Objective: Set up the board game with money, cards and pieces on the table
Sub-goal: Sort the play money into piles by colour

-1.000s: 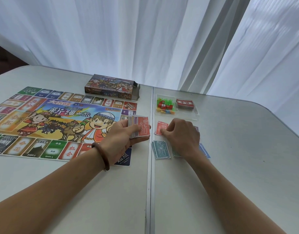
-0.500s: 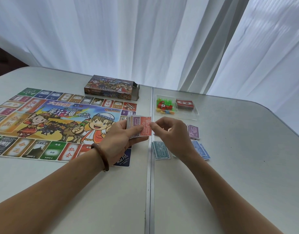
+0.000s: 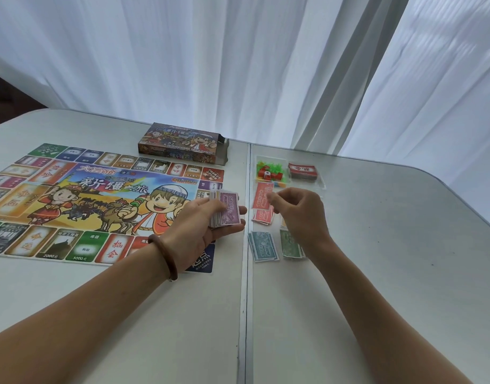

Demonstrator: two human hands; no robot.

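Note:
The colourful game board [image 3: 99, 200] lies flat on the left half of the table. My left hand [image 3: 199, 228] grips a stack of play money [image 3: 226, 209] with a purple 5000 note on top, at the board's right edge. My right hand [image 3: 299, 214] pinches a red 10000 note [image 3: 263, 195] just above a red pile [image 3: 263, 218]. A blue-green pile [image 3: 263, 246] and a green pile [image 3: 290, 245] lie closer to me. My right hand hides other piles behind it.
The open game box [image 3: 182, 142] lies behind the board. A clear tray [image 3: 320, 185] holds small red and green pieces [image 3: 268, 171] and a red card deck [image 3: 303, 170]. A seam runs down the middle of the white table [image 3: 376, 245]. White curtains hang behind.
My right hand left the piles, took the red note off the top of the stack and carried it right over the red pile. A purple note now tops the stack.

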